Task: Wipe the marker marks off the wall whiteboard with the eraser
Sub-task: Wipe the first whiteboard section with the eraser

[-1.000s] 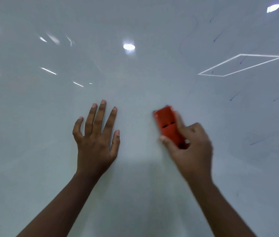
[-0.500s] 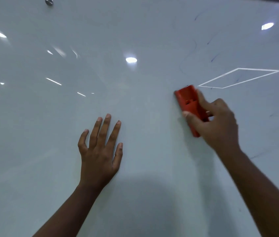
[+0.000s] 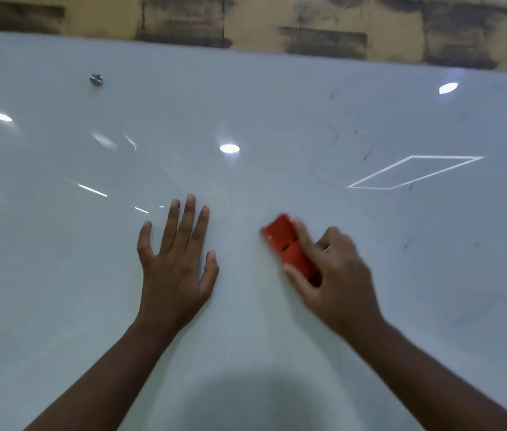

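Right hand [image 3: 336,275] gripping the red eraser [image 3: 289,247] flat on the whiteboard [image 3: 59,275], left hand [image 3: 174,262] splayed open beside it; faint blue marker marks [image 3: 369,152] lie well up-right, so strokes kept this low would likely miss them.

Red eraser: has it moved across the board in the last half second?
Yes. The right hand has swept the eraser leftward, away from the blue marker streak and nearer the board's screw.
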